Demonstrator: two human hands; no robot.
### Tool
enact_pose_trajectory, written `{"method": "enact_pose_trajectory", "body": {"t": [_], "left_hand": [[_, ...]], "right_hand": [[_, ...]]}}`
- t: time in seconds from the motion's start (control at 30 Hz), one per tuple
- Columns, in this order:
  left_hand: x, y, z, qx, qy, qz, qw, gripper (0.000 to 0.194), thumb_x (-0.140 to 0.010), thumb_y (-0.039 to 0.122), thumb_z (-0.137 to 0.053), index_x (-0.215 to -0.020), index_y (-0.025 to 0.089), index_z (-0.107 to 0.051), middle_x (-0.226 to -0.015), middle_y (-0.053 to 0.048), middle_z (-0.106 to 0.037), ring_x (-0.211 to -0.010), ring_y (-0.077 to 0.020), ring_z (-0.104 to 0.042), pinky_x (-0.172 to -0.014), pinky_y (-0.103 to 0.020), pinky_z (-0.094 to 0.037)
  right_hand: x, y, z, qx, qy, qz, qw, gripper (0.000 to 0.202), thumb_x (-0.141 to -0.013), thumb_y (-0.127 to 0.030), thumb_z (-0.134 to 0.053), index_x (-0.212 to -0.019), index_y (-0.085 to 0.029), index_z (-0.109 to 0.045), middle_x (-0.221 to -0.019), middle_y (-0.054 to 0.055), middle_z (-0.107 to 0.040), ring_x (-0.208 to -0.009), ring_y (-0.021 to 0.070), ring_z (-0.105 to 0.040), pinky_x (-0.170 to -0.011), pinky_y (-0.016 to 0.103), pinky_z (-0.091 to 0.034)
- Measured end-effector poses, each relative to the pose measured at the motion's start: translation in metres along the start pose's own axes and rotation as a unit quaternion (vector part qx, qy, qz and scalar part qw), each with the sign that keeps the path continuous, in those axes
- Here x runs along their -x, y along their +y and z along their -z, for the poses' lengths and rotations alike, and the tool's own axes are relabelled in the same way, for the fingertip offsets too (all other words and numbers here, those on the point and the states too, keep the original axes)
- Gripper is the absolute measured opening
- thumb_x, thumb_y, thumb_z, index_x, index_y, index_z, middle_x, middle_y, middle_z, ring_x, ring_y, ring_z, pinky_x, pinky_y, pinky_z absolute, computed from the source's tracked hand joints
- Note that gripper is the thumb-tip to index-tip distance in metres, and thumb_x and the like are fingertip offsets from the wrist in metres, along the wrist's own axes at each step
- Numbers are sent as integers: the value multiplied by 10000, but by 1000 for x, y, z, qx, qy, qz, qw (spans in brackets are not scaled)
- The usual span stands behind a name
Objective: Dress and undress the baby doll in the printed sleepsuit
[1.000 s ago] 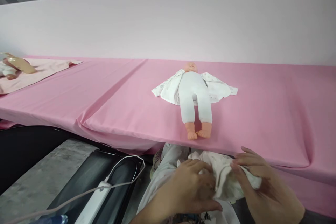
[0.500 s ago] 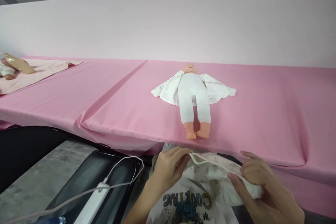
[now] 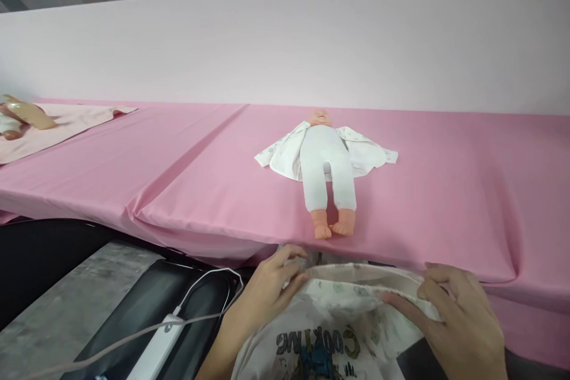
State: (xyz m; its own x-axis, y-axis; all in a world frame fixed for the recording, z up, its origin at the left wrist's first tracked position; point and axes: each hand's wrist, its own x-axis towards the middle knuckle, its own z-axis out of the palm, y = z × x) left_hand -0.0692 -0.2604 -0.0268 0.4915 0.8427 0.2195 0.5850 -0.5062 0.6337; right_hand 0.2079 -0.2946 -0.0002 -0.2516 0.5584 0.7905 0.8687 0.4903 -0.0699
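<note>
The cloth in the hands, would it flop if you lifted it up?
The cloth would probably flop, since its edges bend softly between the left hand and the right hand. It's likely light, as it looks thin. It probably wouldn't roll, being loose and creased.

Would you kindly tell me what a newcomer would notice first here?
Likely the doll, lying face up on the pink cover, a white jacket spread beneath it. Nearer the camera, the left hand and right hand hold a printed cloth between them.
</note>
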Motion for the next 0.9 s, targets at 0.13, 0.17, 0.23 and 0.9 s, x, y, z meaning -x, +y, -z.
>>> {"method": "enact_pose_trajectory", "body": {"t": [0.13, 0.17, 0.23, 0.9], "left_hand": [[7, -5, -7, 43, -44, 31, 998, 319, -824, 396, -596, -639, 147, -522, -1004, -48, -625, -802, -115, -603, -680, -208, -444], [9, -7, -8, 52, -61, 32, 996, 338, -797, 412, -626, -625, 147, -506, -930, -33, -636, -749, -106, -590, -640, -200, -422], [12, -11, -10, 49, -86, 26, 995, 350, -781, 399, -646, -605, 150, -474, -733, 7, -602, -634, -87, -528, -574, -197, -362], [10, 64, -42, 490, 48, -102, 864, 316, -886, 95, -437, -1159, 255, -446, -1094, -86, -560, -1062, -175, -552, -906, -330, -453]], "right_hand": [[11, 8, 0, -2, -1, -80, 997, 396, -874, -504, -543, -633, -190, -555, -694, 23, -539, -619, 123, -538, -543, 237, -407], [12, 10, -1, -13, -9, -93, 996, 403, -864, -532, -541, -648, -192, -559, -712, 27, -560, -626, 125, -564, -538, 229, -422], [14, 12, -2, -31, -35, -109, 993, 406, -858, -570, -521, -697, -200, -570, -715, 20, -602, -603, 127, -601, -496, 216, -431], [1, -76, -31, -252, 3, -216, 943, 290, -869, -342, -562, -1114, -191, -528, -993, 85, -643, -846, 184, -662, -667, 256, -562]]}}
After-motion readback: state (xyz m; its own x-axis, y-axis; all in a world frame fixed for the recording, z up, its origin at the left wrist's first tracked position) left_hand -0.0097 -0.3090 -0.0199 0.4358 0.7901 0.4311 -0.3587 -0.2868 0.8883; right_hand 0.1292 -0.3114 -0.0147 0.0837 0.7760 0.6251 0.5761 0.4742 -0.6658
